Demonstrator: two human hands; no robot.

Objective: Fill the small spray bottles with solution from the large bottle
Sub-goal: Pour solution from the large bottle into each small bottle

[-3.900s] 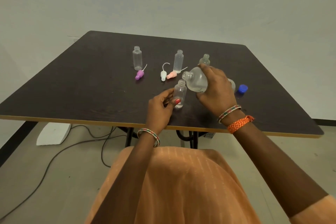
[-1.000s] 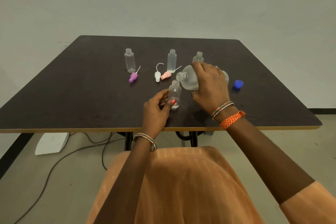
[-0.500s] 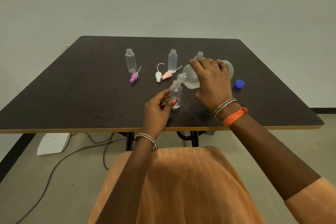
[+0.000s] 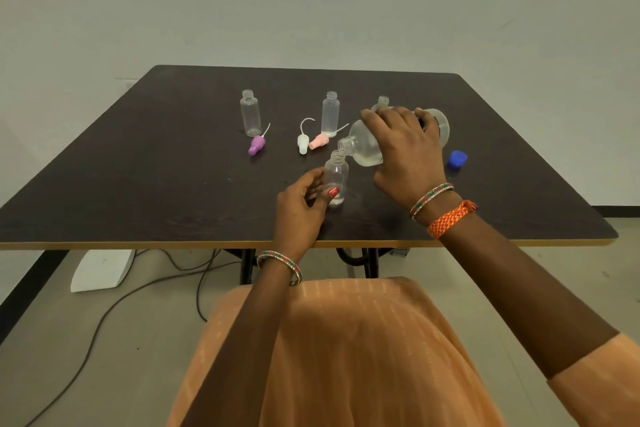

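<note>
Near the front edge of the dark wooden table [image 4: 138,163], the left hand [image 4: 301,208] pinches a small clear plastic spray bottle [image 4: 336,180] standing upright, thumb and fingers curled round its lower body. The right hand [image 4: 405,146] grips the large frosted translucent bottle [image 4: 367,146] from above, tipped nearly horizontal, its open neck just over the small bottle's mouth. Only a little liquid seems to lie in the small one. The mouths are narrow, so a slight drift or too steep a tilt would likely spill solution down the side onto the table. The loose grip low down might also let the light bottle topple.
</note>
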